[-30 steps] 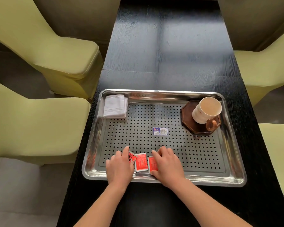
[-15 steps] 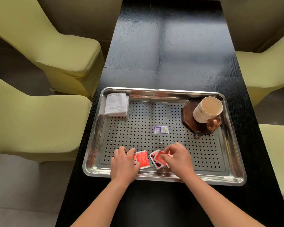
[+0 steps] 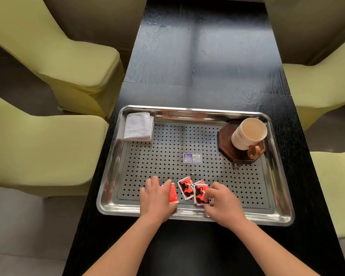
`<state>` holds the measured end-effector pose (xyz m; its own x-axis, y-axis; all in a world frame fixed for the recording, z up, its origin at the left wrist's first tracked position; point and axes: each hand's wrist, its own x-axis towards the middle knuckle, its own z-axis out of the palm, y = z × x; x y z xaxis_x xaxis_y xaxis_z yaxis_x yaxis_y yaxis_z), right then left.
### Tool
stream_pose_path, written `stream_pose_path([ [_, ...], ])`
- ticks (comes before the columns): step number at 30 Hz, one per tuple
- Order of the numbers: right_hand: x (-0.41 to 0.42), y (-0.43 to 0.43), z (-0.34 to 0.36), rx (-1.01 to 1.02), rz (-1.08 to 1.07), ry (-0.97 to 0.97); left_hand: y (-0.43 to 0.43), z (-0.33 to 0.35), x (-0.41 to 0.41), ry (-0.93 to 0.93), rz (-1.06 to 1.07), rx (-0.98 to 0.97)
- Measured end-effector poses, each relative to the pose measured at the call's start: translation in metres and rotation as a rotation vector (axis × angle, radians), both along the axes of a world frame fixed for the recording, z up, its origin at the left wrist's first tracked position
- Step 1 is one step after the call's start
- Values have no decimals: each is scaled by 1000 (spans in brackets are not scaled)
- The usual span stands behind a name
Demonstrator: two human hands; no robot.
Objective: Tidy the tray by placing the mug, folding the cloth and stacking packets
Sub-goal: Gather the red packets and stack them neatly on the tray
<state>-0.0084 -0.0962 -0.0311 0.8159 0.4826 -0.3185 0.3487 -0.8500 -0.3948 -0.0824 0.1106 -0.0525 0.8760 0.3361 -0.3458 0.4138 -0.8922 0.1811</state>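
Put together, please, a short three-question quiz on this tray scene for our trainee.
1. True or false: the mug rests on the dark coaster.
2. Multiple choice: where in the tray does the folded cloth lie? A) far left corner; B) near right corner; C) centre.
3. Short answer: which hand pinches the red-and-black packet by its edge?

Key: 1 true; 2 A; 3 the right hand.
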Motion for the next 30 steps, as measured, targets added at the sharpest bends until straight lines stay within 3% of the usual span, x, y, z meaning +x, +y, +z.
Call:
stream_pose_path([
  [4,-4,28,1,59,-35,-42,5,1,-4,-30,51,-109],
  [9,-8,82,-13,-1,213,-61,18,3,-15,-99,193,-298],
  [14,1,103,-25,-119,370,-125,29,4,-21,-62,216,-345],
  [26,4,100,-22,-90,285,-135,31,5,-22,-35,281,-419],
  [30,0,93,-15,-28,162,-73,31,5,-21,-39,276,-418],
])
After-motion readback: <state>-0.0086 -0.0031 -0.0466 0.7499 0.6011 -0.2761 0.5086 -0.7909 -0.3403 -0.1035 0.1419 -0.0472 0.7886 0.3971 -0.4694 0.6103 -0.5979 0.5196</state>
